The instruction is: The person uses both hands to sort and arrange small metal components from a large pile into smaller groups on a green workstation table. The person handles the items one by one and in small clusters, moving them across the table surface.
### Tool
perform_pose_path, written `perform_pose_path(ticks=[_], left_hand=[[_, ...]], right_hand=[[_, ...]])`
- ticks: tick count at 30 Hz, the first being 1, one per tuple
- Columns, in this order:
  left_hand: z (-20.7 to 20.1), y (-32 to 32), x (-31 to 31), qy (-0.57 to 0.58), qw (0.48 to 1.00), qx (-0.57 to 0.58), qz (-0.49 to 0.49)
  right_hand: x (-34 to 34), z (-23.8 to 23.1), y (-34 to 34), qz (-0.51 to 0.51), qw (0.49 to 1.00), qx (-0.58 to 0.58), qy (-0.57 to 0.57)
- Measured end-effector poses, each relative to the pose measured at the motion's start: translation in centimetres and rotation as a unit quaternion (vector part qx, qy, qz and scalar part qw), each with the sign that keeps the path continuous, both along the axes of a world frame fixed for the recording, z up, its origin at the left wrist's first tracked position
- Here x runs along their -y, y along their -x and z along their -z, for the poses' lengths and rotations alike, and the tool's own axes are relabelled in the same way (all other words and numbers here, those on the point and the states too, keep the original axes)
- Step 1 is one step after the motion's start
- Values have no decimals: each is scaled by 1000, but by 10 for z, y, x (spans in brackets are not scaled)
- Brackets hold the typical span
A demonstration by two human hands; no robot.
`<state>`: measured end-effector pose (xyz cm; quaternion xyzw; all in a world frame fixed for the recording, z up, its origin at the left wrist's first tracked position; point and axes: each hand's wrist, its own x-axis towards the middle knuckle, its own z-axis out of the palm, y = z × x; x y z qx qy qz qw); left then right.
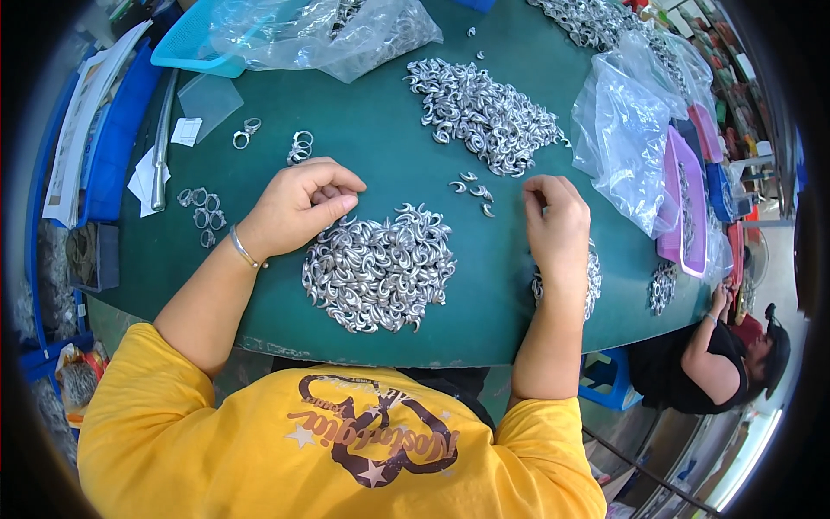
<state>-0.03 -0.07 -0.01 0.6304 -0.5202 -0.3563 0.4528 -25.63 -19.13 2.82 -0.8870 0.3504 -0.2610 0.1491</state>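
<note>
My left hand (304, 204) is closed above the far left edge of a heap of small silver crescent-shaped metal pieces (380, 272). Its thumb lies close to the bent fingers, and nothing shows between them. My right hand (556, 221) is over the table to the right, fingers curled in toward the thumb. Whatever its fingertips may hold is hidden. Just left of that hand lie several loose crescent pieces (474, 189). Partly under my right wrist is another small heap of silver pieces (593, 278). A larger crescent heap (488, 117) spreads farther back.
Silver rings (204, 212) and a ring stack (300, 147) lie left on the green table (380, 104), near a metal rod (161, 143). Behind are a blue basket (199, 43) and a plastic bag (346, 43). A clear bag (622, 130) and purple tray (683, 203) stand right, near a seated person (713, 359).
</note>
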Motion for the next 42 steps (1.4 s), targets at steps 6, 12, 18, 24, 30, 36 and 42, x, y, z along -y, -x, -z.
perform_pose_path(ticks=[6,12,18,24,30,36,42], left_hand=[[1,-2,-3,7,1000,-10,-2],[0,0,-1,8,1000,4,2],[0,0,-1,-2,1000,-10,-5],[1,-1,-2,-7,1000,-1,-6],[2,-1,-1,9,1000,-5,3],[3,-1,-2,2,1000,-5,-2],[-1,0,-2,0,1000,-1,-4]], right_hand=[[-2,-5,3,-65,993,-31,-89],[4,-5,15,54,994,21,-88],[-6,-9,6,-29,983,-113,-141],[9,-32,47,113,976,-153,-107],[7,-25,42,56,993,-84,-58],[-20,-5,-10,-96,991,-56,-74],[-12,-10,4,-83,978,-87,-169]])
